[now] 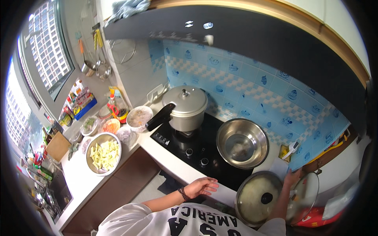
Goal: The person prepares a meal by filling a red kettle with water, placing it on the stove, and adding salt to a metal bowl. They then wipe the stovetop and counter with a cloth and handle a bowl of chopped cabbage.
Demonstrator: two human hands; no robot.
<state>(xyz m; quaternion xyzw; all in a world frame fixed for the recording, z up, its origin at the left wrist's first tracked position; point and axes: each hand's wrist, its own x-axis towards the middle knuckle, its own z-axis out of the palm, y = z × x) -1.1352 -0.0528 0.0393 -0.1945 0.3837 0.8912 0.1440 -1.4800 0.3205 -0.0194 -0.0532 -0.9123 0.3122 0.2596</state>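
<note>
My left hand (203, 187) hovers over the front edge of the white counter, holding nothing, its fingers slightly curled and apart. A dark bead bracelet circles that wrist. My right hand (292, 178) reaches to the lower end of the blue tiled wall (295, 118); its fingers are partly hidden, so any grip is unclear. Under my right forearm lies a round glass lid (251, 191) with a black knob. A wide stainless steel basin (261, 144) rests on the right of the black cooktop (177, 147). On its left burner stands a lidded aluminium pressure cooker (186, 118).
A steel bowl of chopped pale-yellow vegetable (103, 153) sits on the left counter, with bowls of ingredients behind it. The pressure cooker's black handle (161, 117) juts toward the left counter. Another clear lid (311, 197) stands at right. A dark range hood (236, 32) hangs overhead.
</note>
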